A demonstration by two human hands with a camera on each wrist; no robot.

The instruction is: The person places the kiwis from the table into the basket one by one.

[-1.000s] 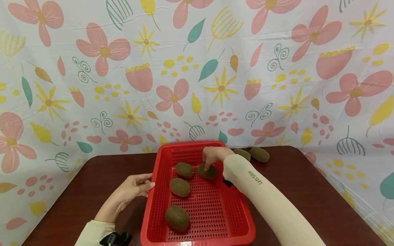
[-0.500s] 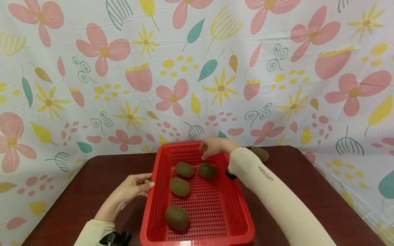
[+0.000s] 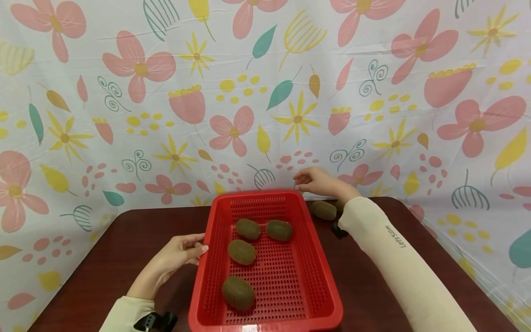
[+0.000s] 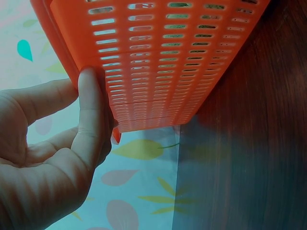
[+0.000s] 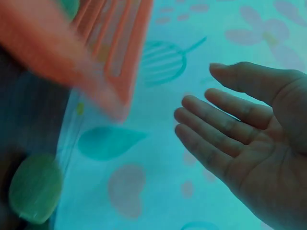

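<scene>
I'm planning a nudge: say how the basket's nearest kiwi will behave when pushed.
The nearest kiwi may roll, being oval. Its matte brown skin probably resists slipping. The perforated floor of the red basket may slow it.

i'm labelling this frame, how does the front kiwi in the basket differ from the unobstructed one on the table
The front kiwi lies inside the red basket; the table kiwi lies outside it, on the dark tabletop. In the head view, the front kiwi looks larger, probably from being nearer the camera, than the table kiwi. There, the front kiwi slants noticeably; the table kiwi lies closer to level. Both are oval and brownish green.
</scene>
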